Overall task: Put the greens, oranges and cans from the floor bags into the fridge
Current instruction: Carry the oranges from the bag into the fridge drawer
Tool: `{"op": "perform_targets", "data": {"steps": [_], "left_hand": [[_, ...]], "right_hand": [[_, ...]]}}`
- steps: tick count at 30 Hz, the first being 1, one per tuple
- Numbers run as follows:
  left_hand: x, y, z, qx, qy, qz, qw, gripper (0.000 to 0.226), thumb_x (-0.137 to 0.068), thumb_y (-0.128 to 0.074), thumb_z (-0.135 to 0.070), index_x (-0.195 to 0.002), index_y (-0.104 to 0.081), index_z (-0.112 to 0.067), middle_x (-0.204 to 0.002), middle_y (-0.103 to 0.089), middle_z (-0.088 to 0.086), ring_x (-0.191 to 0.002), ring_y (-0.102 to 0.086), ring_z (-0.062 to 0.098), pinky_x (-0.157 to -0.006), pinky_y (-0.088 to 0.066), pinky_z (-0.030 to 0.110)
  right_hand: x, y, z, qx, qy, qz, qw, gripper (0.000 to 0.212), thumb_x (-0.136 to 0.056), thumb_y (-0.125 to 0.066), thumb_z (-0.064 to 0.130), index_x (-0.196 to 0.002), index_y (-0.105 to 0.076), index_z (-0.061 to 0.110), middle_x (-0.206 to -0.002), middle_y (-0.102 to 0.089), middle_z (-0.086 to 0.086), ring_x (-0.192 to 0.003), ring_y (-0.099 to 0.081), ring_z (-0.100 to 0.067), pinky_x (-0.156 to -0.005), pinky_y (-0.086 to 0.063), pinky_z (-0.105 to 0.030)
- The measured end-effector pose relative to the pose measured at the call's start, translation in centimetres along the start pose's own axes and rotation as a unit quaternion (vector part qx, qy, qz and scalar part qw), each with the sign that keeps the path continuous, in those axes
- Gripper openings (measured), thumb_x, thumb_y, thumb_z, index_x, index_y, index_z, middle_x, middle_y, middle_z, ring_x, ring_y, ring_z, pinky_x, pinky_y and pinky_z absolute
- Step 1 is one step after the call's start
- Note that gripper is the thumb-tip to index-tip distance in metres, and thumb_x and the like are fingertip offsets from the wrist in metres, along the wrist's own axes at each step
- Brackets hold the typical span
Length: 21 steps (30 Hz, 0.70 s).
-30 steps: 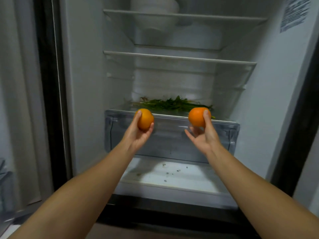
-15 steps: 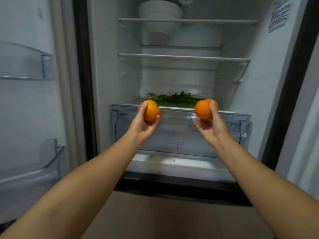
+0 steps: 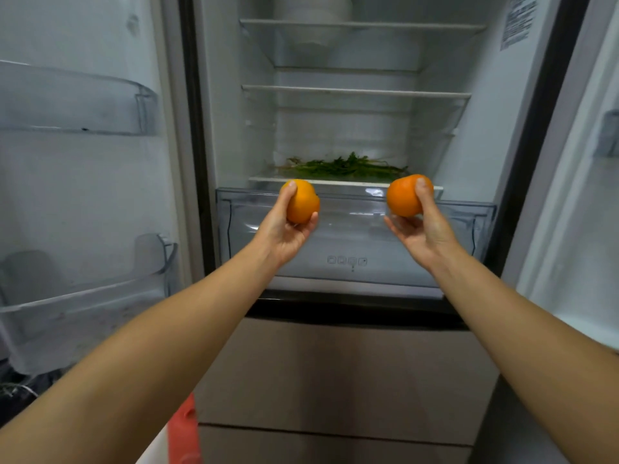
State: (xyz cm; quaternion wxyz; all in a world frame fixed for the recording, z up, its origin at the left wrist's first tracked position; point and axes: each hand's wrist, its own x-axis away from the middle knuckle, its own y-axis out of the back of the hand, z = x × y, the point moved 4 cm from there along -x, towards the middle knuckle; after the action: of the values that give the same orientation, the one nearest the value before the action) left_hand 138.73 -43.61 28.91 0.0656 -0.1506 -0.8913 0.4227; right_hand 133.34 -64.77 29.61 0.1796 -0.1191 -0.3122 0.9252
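Observation:
The fridge stands open before me. My left hand (image 3: 284, 229) grips an orange (image 3: 303, 204), and my right hand (image 3: 423, 229) grips a second, darker orange (image 3: 402, 195). I hold both up in front of the clear crisper drawer (image 3: 351, 236), near its top rim. A bunch of greens (image 3: 345, 165) lies on the white shelf (image 3: 268, 179) just above the drawer, behind the oranges. No cans or bags are in view.
Two glass shelves (image 3: 355, 92) sit higher up, with a white bowl (image 3: 313, 15) on the top one. The left door carries clear bins (image 3: 77, 102). A brown freezer drawer front (image 3: 335, 370) lies below. Something red (image 3: 182, 430) shows near the floor.
The view has drawn back and dropped, so the door bins and freezer front now show. Both hands still hold their oranges at the drawer's top rim.

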Motion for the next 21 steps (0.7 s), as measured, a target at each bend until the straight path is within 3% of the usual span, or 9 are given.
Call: {"op": "perform_targets", "data": {"steps": [4, 9, 12, 16, 18, 21], "left_hand": [[1.0, 0.0, 0.2, 0.014, 0.005, -0.003, 1.0, 0.058, -0.085, -0.067, -0.034, -0.134, -0.043, -0.015, -0.131, -0.045, 0.015, -0.093, -0.058, 0.027, -0.05, -0.056, 0.024], [2.2, 0.3, 0.0, 0.016, 0.006, -0.005, 1.0, 0.052, -0.085, -0.067, -0.032, -0.129, -0.044, -0.016, -0.13, -0.045, 0.014, -0.093, -0.058, 0.027, -0.052, -0.057, 0.024], [2.4, -0.1, 0.0, -0.029, -0.006, -0.013, 0.999, 0.044, -0.086, -0.066, -0.03, -0.124, -0.047, -0.016, -0.122, -0.047, 0.011, -0.092, -0.058, 0.024, -0.053, -0.058, 0.025], [2.5, -0.2, -0.6, -0.117, -0.004, 0.001, 0.993, 0.035, -0.088, -0.064, -0.027, -0.116, -0.048, -0.014, -0.111, -0.048, 0.007, -0.093, -0.058, 0.021, -0.056, -0.059, 0.025], [2.1, -1.1, -1.5, -0.156, -0.018, 0.027, 0.987, 0.036, -0.089, -0.062, -0.027, -0.118, -0.046, -0.013, -0.12, -0.047, 0.008, -0.097, -0.057, 0.02, -0.057, -0.059, 0.025], [0.6, -4.5, -3.3, -0.26, -0.067, 0.078, 0.96, 0.034, -0.09, -0.059, -0.026, -0.117, -0.047, -0.01, -0.125, -0.05, 0.011, -0.093, -0.058, 0.016, -0.058, -0.059, 0.025]], "right_hand": [[1.3, 0.2, 0.3, 0.007, -0.002, 0.003, 1.0, 0.049, -0.083, -0.065, 0.039, -0.121, -0.04, 0.019, -0.129, -0.044, -0.014, -0.098, -0.058, -0.024, -0.074, -0.057, -0.037], [2.5, 0.4, 0.1, 0.033, -0.01, 0.012, 0.999, 0.035, -0.084, -0.064, 0.038, -0.109, -0.047, 0.02, -0.133, -0.043, -0.014, -0.107, -0.056, -0.027, -0.079, -0.055, -0.038], [2.7, 0.4, 0.6, 0.033, -0.03, 0.005, 0.999, 0.048, -0.083, -0.065, 0.04, -0.119, -0.043, 0.017, -0.127, -0.045, -0.016, -0.101, -0.059, -0.029, -0.073, -0.059, -0.042], [3.3, 0.7, 1.7, 0.099, -0.131, 0.043, 0.986, 0.062, -0.075, -0.068, 0.043, -0.122, -0.047, 0.008, -0.117, -0.053, -0.029, -0.095, -0.064, -0.043, -0.066, -0.057, -0.056], [3.5, 0.3, 2.8, 0.126, -0.144, 0.083, 0.978, 0.071, -0.066, -0.071, 0.038, -0.126, -0.049, 0.007, -0.122, -0.057, -0.028, -0.087, -0.07, -0.04, -0.062, -0.06, -0.046], [2.6, -1.4, 5.2, 0.149, -0.097, 0.15, 0.973, 0.084, -0.048, -0.088, 0.034, -0.122, -0.053, 0.014, -0.116, -0.062, -0.02, -0.083, -0.072, -0.032, -0.054, -0.058, -0.029]]}}
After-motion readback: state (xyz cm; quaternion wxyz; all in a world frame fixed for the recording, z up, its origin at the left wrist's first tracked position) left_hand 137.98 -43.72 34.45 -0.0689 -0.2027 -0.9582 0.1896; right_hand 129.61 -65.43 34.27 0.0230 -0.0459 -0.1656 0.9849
